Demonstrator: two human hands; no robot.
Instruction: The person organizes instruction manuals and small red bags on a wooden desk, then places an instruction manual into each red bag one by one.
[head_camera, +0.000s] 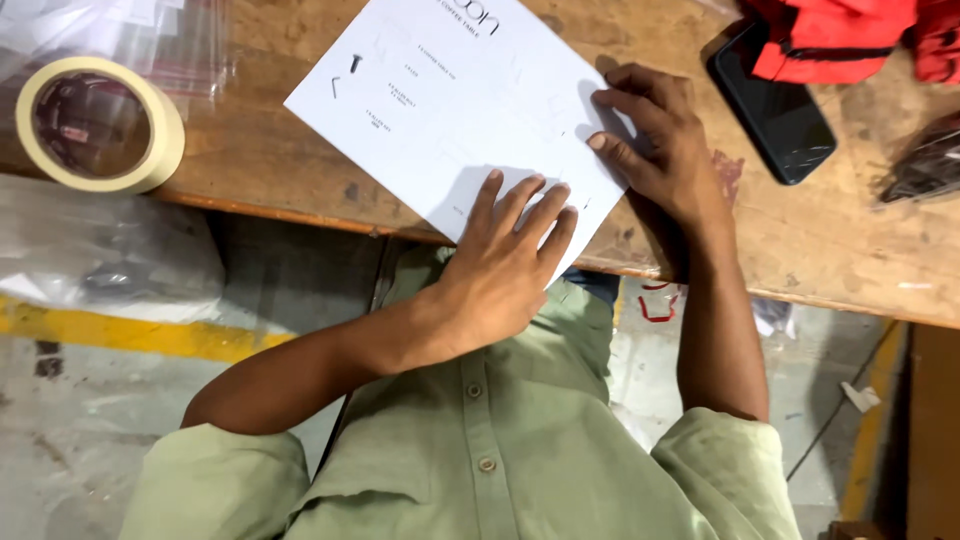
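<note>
A white printed instruction sheet (450, 100) lies at an angle on the worn wooden table (840, 240), its near corner hanging over the table's front edge. My left hand (505, 265) lies flat on that near corner, fingers spread and pointing away from me. My right hand (660, 135) rests on the sheet's right edge, fingers bent, fingertips pressing the paper. Neither hand holds anything else.
A roll of cream masking tape (95, 125) sits at the table's left, beside clear plastic bags (150, 40). A dark phone (775, 105) and red fabric (840, 35) lie at the back right. Below are a concrete floor with a yellow line (130, 335) and more plastic wrap.
</note>
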